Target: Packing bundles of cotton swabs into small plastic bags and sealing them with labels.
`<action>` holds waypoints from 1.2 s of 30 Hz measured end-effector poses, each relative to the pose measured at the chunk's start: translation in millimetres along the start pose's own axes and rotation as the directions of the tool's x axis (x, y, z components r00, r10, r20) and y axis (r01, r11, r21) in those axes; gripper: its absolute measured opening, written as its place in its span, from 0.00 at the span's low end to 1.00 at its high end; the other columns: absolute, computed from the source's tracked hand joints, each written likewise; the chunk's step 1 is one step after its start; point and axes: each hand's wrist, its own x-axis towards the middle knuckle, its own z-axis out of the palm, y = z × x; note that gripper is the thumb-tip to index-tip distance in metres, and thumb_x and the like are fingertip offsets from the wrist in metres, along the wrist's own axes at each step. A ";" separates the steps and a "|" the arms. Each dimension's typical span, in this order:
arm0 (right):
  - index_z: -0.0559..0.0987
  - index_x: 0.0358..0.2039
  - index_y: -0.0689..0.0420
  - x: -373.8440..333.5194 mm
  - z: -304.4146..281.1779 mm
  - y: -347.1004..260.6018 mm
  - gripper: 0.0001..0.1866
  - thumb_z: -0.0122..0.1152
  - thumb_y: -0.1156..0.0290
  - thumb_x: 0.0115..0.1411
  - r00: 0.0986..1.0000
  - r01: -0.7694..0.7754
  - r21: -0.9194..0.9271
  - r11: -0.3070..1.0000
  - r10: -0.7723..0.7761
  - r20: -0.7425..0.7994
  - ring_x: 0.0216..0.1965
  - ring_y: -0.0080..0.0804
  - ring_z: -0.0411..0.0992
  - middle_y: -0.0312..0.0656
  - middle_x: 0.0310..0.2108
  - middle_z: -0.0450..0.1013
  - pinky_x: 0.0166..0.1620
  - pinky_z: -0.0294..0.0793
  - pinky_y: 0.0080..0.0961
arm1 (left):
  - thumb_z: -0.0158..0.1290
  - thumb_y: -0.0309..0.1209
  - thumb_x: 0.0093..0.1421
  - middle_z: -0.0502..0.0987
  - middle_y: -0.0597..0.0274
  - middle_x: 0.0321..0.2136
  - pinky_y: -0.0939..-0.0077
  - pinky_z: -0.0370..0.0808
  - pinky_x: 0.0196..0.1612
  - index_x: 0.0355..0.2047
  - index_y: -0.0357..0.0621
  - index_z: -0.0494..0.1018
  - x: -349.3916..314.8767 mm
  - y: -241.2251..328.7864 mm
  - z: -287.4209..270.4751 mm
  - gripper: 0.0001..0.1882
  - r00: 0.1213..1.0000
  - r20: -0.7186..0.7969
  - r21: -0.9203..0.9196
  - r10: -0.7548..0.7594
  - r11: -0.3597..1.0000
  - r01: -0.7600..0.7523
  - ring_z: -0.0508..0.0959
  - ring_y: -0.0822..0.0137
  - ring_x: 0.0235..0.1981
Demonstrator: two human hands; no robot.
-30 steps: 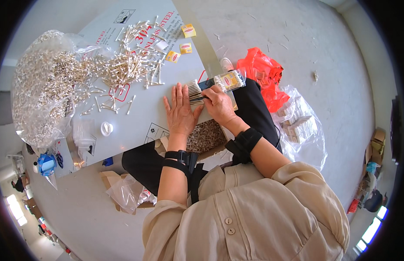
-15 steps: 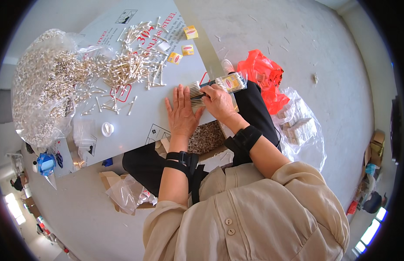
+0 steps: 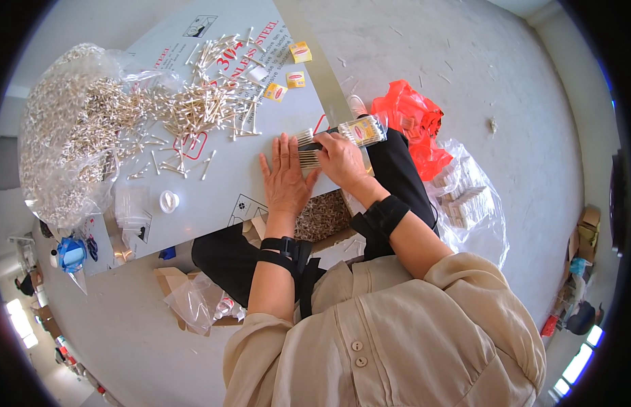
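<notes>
A row of cotton swabs (image 3: 308,159) lies side by side near the table's right edge. My left hand (image 3: 286,178) rests flat at its left end, fingers stretched out and thumb apart. Over the row's right side my right hand (image 3: 342,160) is closed, with its fingertips curled down; what they grip is hidden. A dark strip shows beside those fingertips, its kind unclear. Just beyond my right hand sits a clear pack of cotton swabs (image 3: 362,131) with a yellow label, at the table edge. A large heap of loose cotton swabs (image 3: 200,108) spreads farther left.
A big clear bag of swabs (image 3: 67,146) stands at the left. Small yellow cards (image 3: 300,52) lie at the far edge, and a white round lid (image 3: 169,201) sits nearer. Below are an open box of swabs (image 3: 323,218), a red bag (image 3: 410,119) and a clear bag of packs (image 3: 468,200).
Both hands stay in nearly the same place. The whole view has shifted very slightly, and the right fingers have barely moved over the swab row.
</notes>
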 end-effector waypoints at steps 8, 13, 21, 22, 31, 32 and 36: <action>0.78 0.39 0.54 6.1 -0.8 -0.4 0.12 0.58 0.72 0.52 0.997 -0.024 -0.020 1.000 0.025 0.072 0.37 0.50 0.76 0.48 0.35 0.76 0.41 0.76 0.43 | 0.48 0.56 0.61 0.49 0.54 0.70 0.43 0.40 0.69 0.68 0.41 0.50 -0.4 0.0 0.7 0.44 1.000 -0.003 0.004 0.005 1.000 -0.005 0.46 0.55 0.71; 0.78 0.38 0.54 5.3 0.2 -0.2 0.11 0.58 0.72 0.53 0.998 -0.004 -0.034 0.999 0.006 0.058 0.36 0.50 0.76 0.48 0.34 0.76 0.40 0.76 0.43 | 0.47 0.56 0.62 0.49 0.53 0.70 0.44 0.40 0.69 0.68 0.41 0.50 -0.3 0.2 0.1 0.44 1.000 0.000 0.008 0.003 1.000 -0.003 0.46 0.55 0.71; 0.79 0.31 0.55 8.3 4.5 3.2 0.05 0.59 0.71 0.54 1.000 -0.001 0.011 1.000 0.000 0.024 0.34 0.49 0.76 0.47 0.29 0.75 0.39 0.76 0.42 | 0.48 0.56 0.61 0.51 0.53 0.69 0.44 0.40 0.69 0.67 0.40 0.52 0.7 0.7 -1.2 0.43 1.000 -0.007 0.003 0.004 1.000 -0.004 0.48 0.55 0.71; 0.80 0.31 0.55 11.1 3.4 2.0 0.05 0.59 0.71 0.54 1.000 -0.001 0.025 1.000 0.000 0.007 0.34 0.49 0.76 0.47 0.29 0.75 0.38 0.76 0.42 | 0.48 0.56 0.61 0.51 0.52 0.69 0.44 0.40 0.69 0.67 0.39 0.52 0.2 0.0 -0.3 0.43 1.000 -0.016 0.001 0.006 1.000 -0.006 0.48 0.55 0.71; 0.81 0.28 0.55 53.5 4.1 3.3 0.05 0.57 0.72 0.54 0.999 0.048 0.002 0.999 -0.048 0.000 0.34 0.48 0.76 0.48 0.30 0.74 0.37 0.75 0.42 | 0.51 0.56 0.59 0.55 0.50 0.67 0.43 0.42 0.69 0.66 0.38 0.55 0.1 -0.7 1.0 0.44 0.998 -0.063 0.012 0.029 1.000 -0.028 0.52 0.53 0.70; 0.80 0.27 0.55 59.0 3.8 3.2 0.05 0.56 0.72 0.54 0.997 0.071 -0.029 0.997 -0.070 0.036 0.35 0.48 0.75 0.48 0.31 0.74 0.37 0.75 0.41 | 0.51 0.56 0.59 0.55 0.50 0.67 0.43 0.42 0.69 0.66 0.38 0.55 -0.3 -1.0 1.5 0.44 0.998 -0.062 0.014 0.028 1.000 -0.027 0.52 0.53 0.70; 0.79 0.26 0.56 79.4 4.9 5.2 0.05 0.55 0.73 0.55 0.965 0.137 -0.103 0.985 -0.110 0.237 0.36 0.48 0.75 0.48 0.32 0.75 0.38 0.75 0.41 | 0.52 0.54 0.59 0.54 0.50 0.68 0.43 0.42 0.68 0.66 0.39 0.54 -1.2 -1.2 3.1 0.44 0.998 -0.062 -0.007 0.017 1.000 -0.018 0.51 0.53 0.70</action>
